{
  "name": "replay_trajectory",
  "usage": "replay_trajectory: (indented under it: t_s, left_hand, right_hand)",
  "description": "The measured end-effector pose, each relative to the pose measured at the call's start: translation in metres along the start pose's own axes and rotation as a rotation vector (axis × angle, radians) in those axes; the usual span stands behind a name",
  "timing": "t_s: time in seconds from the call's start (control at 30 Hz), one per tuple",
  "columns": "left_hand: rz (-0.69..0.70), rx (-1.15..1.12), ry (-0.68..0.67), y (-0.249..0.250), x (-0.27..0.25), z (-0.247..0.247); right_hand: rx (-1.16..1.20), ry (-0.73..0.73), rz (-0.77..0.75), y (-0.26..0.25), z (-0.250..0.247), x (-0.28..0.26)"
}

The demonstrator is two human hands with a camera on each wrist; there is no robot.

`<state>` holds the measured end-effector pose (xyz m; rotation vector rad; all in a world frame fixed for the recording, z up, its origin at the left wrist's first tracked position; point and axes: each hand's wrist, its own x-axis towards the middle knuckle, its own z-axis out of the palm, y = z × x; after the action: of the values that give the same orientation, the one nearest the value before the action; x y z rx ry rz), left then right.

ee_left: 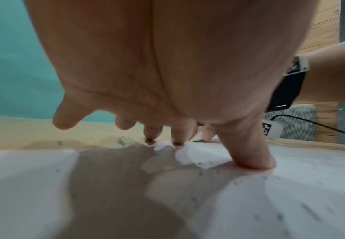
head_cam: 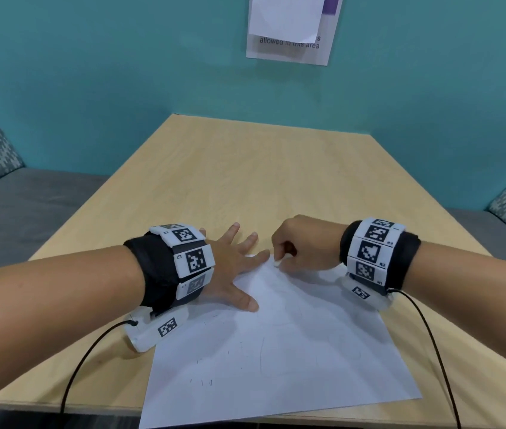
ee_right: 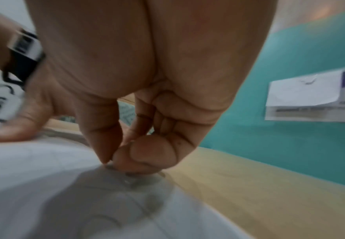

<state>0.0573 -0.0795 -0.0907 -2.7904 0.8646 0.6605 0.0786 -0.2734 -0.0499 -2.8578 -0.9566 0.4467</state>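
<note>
Paper (head_cam: 276, 351) — corner and white eraser (head_cam: 277, 262) half-hidden under hands (head_cam: 230, 270) (head_cam: 304, 243)

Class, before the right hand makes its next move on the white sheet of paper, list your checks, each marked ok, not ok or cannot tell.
1. Left hand presses the white sheet of paper flat: ok.
2. Right hand pinches a small white object at the sheet's far corner: ok.
3. What that object is: cannot tell.
4. Sheet lies wholly on the light wooden table: not ok, its near edge overhangs.
</note>
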Motion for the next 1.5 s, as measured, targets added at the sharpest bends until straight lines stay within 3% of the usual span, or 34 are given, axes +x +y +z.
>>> replay_trajectory:
  t_s: [0.17,0.33,0.47,0.6,0.73,0.9,1.07,1.23,1.4,1.5]
  left_hand:
    - [0.014,-0.029,0.000,0.000,-0.001,-0.002]
    - [0.000,-0.003,-0.015,0.001,-0.002,-0.003]
    - [0.019,-0.023,-0.002,0.000,-0.002,-0.003]
    - [0.004,0.013,-0.020,0.001,-0.001,-0.003]
    - [0.003,0.031,-0.043,0.009,0.003,-0.016]
    - [0.036,-0.049,0.024,0.012,0.009,-0.008]
    - [0.049,-0.086,0.076,0.010,0.006,-0.007]
    - [0.032,-0.029,0.025,0.004,0.013,-0.002]
    - [0.039,-0.073,0.064,0.007,0.008,-0.003]
    - [0.028,-0.045,0.042,0.006,0.009,-0.003]
  right_hand:
    - [0.021,-0.058,-0.116,-0.022,0.014,-0.006]
    - [0.006,0.006,0.019,0.003,0.000,-0.001]
    - [0.027,-0.070,-0.093,-0.017,0.013,-0.008]
    - [0.016,0.006,0.019,0.005,0.002,-0.002]
    - [0.027,0.019,0.016,0.007,0.006,-0.001]
    - [0.046,0.039,0.049,0.009,0.007,-0.004]
    - [0.068,-0.071,-0.134,-0.025,0.017,-0.013]
    - [-0.027,-0.008,0.022,0.004,-0.002,-0.001]
    - [0.036,-0.085,-0.129,-0.024,0.014,-0.013]
    - [0.013,-0.018,-0.020,-0.003,0.001,-0.004]
